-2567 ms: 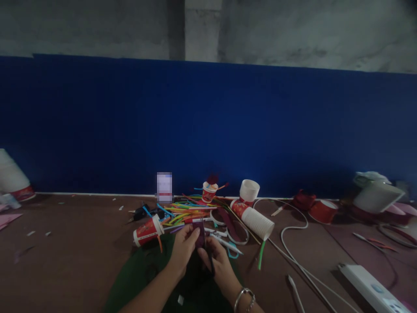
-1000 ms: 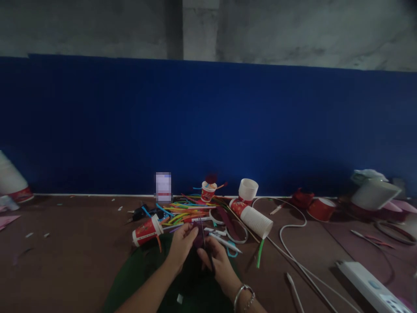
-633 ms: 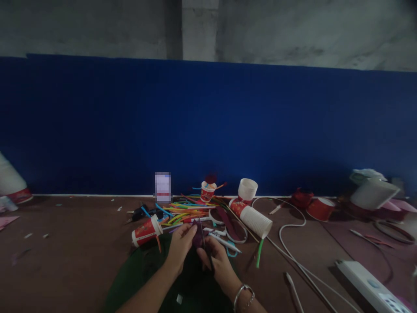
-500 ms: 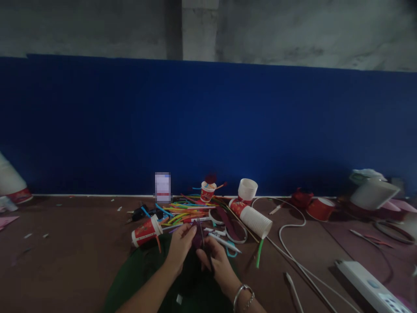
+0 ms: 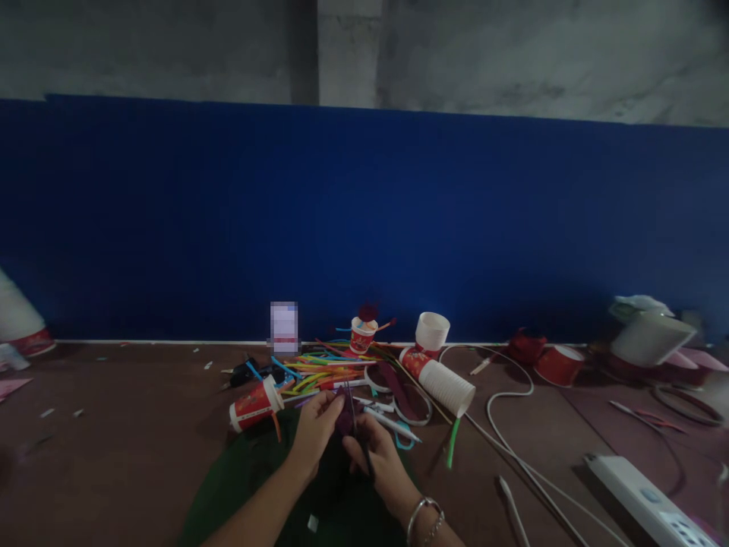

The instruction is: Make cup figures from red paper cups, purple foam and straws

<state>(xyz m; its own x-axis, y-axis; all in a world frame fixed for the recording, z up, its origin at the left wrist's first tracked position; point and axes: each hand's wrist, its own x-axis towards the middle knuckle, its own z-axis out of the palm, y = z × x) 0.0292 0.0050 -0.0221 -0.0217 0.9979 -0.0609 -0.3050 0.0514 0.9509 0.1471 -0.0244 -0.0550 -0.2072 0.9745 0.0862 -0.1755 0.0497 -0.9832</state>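
Note:
A dark purple piece of material (image 5: 344,422) is pinched between the thumb and fingers of my left hand (image 5: 317,425). My right hand (image 5: 379,454) is closed around the handles of dark scissors (image 5: 351,406), whose blades point up and away from me against the purple piece. Whether the blades are cutting into it cannot be made out. Just beyond my hands lies a pile of colourful pipe cleaners (image 5: 324,372). To the left a red and white paper cup (image 5: 255,404) rests on its side, an orange strip hanging from it.
At the back stand a decorated paper cup (image 5: 363,336) and a lit phone screen (image 5: 284,328). A stack of paper cups (image 5: 444,384) lies to the right, beside white cables (image 5: 501,433). A power strip (image 5: 649,494) sits at the near right. A white marker (image 5: 392,424) lies by my right hand.
Almost nothing differs. Both hands keep their grip on the scissors and the purple piece, which has turned or shifted slightly; the view has moved a little.

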